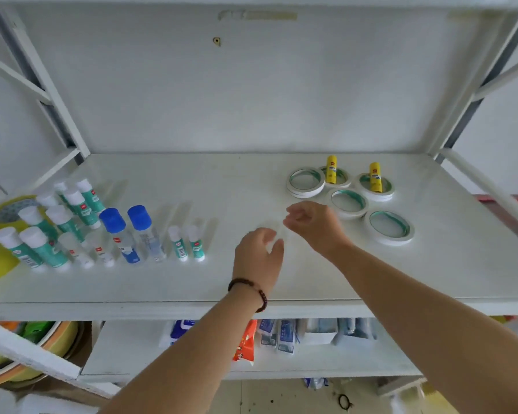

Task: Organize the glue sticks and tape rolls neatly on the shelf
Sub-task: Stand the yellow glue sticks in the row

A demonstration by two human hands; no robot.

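On the white shelf (281, 288), several white tape rolls with green cores lie flat at the right, the nearest one (390, 228) toward the front. Two yellow glue sticks (331, 170) (375, 178) stand upright inside the rear rolls. Several teal-and-white glue sticks (72, 210) stand at the left, with two small ones (187, 244) apart from them. Beside those are two blue-capped clear glue bottles (117, 231). My left hand (257, 258) hovers mid-shelf with spread fingers, holding nothing. My right hand (314, 222) is loosely curled just left of the rolls, with nothing in it.
Large yellow tape rolls (9, 212) sit at the far left edge. Slanted white shelf uprights (57, 94) frame both sides. The lower shelf holds an orange packet (245, 345) and white packs (281, 336). Stacked basins (27, 354) sit at the bottom left.
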